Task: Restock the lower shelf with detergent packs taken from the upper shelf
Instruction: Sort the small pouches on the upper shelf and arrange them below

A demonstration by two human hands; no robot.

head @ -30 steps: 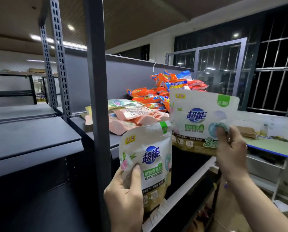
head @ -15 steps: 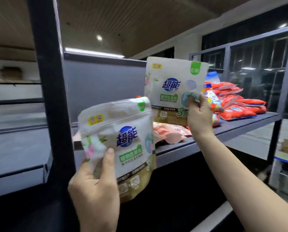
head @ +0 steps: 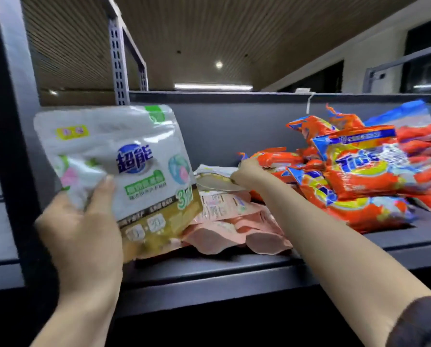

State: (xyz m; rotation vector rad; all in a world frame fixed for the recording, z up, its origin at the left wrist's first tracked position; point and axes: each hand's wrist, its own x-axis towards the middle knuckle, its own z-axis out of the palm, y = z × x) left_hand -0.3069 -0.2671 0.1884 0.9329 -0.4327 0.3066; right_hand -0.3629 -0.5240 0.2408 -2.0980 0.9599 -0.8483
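Right hand (head: 244,171) no longer holds its white pack up; it's now down on a flat pack (head: 217,180) atop the upper shelf (head: 234,269) pile, fingers pinching it. Left hand (head: 84,236) still grips a white pack (head: 119,169). Nothing on the lower shelf yet.

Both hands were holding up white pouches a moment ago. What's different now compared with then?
The right hand no longer holds its pouch up; it has reached back onto the upper shelf, fingers on a flat white pouch lying atop the pink packs. Whether that is the same pouch is unclear. The left hand still grips its white pouch. The orange bags stayed put.
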